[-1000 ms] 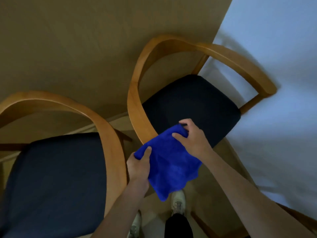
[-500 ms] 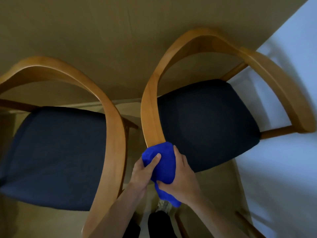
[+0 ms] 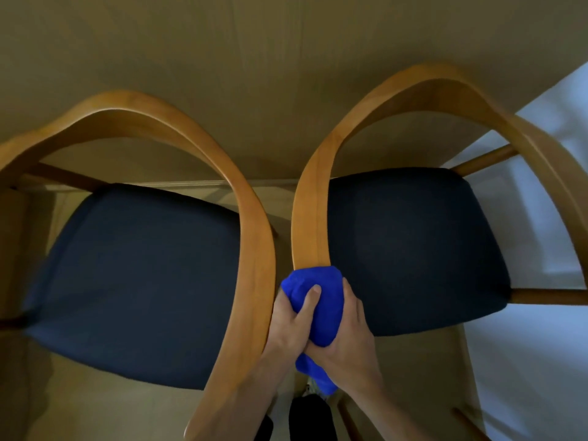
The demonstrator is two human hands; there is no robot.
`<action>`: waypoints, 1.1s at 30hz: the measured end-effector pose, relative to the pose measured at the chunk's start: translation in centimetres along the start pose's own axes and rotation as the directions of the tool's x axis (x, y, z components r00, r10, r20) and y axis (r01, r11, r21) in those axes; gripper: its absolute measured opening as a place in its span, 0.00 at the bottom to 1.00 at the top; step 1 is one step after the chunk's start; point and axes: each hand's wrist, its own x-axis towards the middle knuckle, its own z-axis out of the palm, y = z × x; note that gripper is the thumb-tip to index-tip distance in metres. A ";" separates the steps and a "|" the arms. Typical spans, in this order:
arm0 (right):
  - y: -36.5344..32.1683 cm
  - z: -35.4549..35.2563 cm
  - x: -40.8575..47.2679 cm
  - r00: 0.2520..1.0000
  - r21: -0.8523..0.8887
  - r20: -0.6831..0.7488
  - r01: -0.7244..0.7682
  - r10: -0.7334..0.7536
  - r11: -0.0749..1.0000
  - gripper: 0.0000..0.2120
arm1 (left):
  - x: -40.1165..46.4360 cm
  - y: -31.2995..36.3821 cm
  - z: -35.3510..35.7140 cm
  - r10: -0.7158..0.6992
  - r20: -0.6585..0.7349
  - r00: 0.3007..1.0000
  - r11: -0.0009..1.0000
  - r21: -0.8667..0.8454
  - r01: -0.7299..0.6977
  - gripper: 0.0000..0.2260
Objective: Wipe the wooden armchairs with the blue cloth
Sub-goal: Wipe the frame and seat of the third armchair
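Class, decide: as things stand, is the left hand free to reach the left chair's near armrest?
Probably yes. The left hand sits right beside that armrest with nothing between, though it grips the cloth with the right hand.

A pale tan floor [image 3: 95, 405] is seen beneath everything, and two wooden armchairs are stood on it side by side, the left armchair [image 3: 251, 249] just beside the right armchair [image 3: 310, 218]. A shoe [image 3: 313, 388], only partly seen, seems to be planted on the floor between them. A white surface [image 3: 534, 361] is met by the floor at the right.
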 end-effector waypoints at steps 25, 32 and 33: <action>-9.5 11.2 0.0 0.994 0.040 -0.025 0.110 -0.109 0.993 0.56 | 3.9 1.2 -15.7 0.221 0.134 0.966 0.964 0.118 -0.237 0.15; -10.2 12.0 0.6 0.996 0.085 -0.022 0.087 -0.085 0.993 0.58 | 4.1 1.0 -16.4 -0.032 0.155 0.987 0.996 -0.080 0.045 0.20; -10.2 11.9 0.9 0.996 0.100 -0.016 0.084 -0.083 0.991 0.57 | 4.1 1.0 -16.5 -0.038 0.153 0.988 0.996 -0.078 0.050 0.20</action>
